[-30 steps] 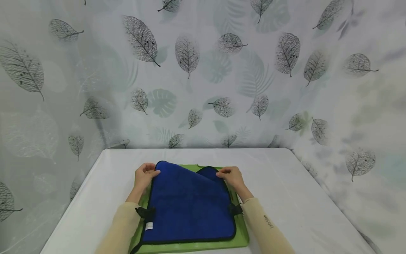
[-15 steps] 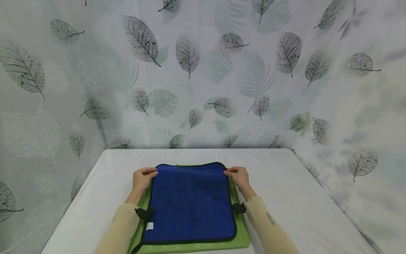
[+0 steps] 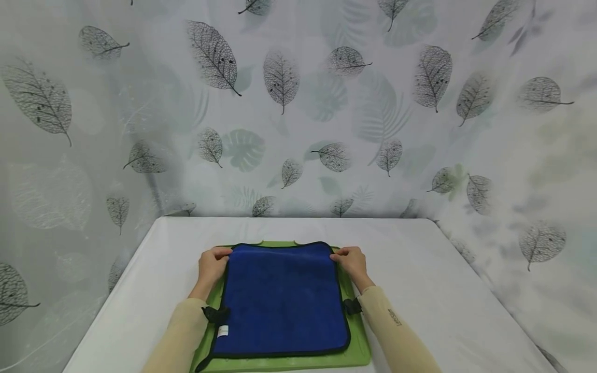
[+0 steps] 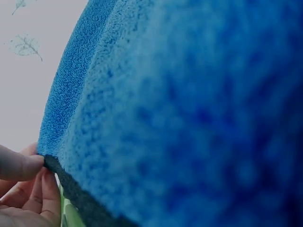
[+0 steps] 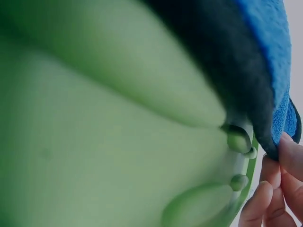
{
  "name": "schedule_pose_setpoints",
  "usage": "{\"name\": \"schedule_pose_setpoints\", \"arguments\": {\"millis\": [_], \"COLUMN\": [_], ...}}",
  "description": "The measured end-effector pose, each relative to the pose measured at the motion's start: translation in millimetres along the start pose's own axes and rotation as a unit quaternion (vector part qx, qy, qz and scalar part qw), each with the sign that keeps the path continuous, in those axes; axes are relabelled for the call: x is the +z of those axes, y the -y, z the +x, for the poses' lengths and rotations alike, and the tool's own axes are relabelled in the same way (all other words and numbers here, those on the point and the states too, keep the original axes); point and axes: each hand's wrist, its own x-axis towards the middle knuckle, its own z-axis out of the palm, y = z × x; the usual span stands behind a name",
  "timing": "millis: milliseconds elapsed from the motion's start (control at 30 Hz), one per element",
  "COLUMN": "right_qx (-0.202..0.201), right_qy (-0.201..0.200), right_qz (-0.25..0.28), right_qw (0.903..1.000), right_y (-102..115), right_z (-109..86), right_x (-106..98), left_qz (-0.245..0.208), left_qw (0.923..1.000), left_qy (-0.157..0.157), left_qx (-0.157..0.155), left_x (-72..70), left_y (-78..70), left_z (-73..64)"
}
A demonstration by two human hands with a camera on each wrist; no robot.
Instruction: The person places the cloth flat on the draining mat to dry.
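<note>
A blue towel point(image 3: 284, 300) with dark edging is spread over a green plastic board point(image 3: 359, 344). My left hand point(image 3: 212, 265) pinches the towel's far left corner between thumb and fingers; the left wrist view shows the thumb pressed on the dark hem point(image 4: 71, 187). At the far right corner, my right hand point(image 3: 352, 263) pinches the edging, as the right wrist view shows. Between the two hands the far edge sags slightly. A small white label point(image 3: 223, 330) sits at the towel's left side. The board's rim shows around the towel.
Under the board lies a white-covered table point(image 3: 448, 305). A leaf-patterned curtain point(image 3: 289, 124) stands behind it and along both sides. Black wrist straps point(image 3: 216, 314) cross each sleeve beside the towel. Round green knobs point(image 5: 239, 182) line the board's edge in the right wrist view.
The far right corner, folded over earlier, has been drawn out to the right by my right hand. The towel's far edge now runs nearly straight and has come down a little.
</note>
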Motion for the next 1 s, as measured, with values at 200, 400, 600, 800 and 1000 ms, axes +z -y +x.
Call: {"name": "schedule_pose_setpoints", "arguments": {"millis": [200,400,600,800,1000], "right_qx": [-0.008,-0.017,-0.024,-0.039,-0.043], "right_qy": [0.004,0.019,0.046,0.070,0.085], "right_qz": [-0.030,-0.040,-0.039,-0.022,0.006], "right_qw": [0.9995,0.9989,0.9979,0.9965,0.9955], "right_y": [-0.3,0.4,-0.1,-4.8,-13.0], "right_z": [0.8,-0.1,-3.2,-4.1,-2.3], "right_x": [-0.7,-0.5,-1.1,-6.4,-11.6], "left_qz": [0.045,0.072,0.086,0.089,0.074], "left_qw": [0.9983,0.9926,0.9891,0.9880,0.9882], "left_qy": [0.034,0.091,0.109,0.115,0.125], "left_qx": [0.015,0.034,0.049,0.051,0.049], "left_x": [0.0,0.0,-4.8,-16.7,-25.3], "left_y": [1.1,-2.8,-4.1,-7.4,-5.2], "left_z": [-2.0,-5.0,-9.2,-13.0,-13.9]}}
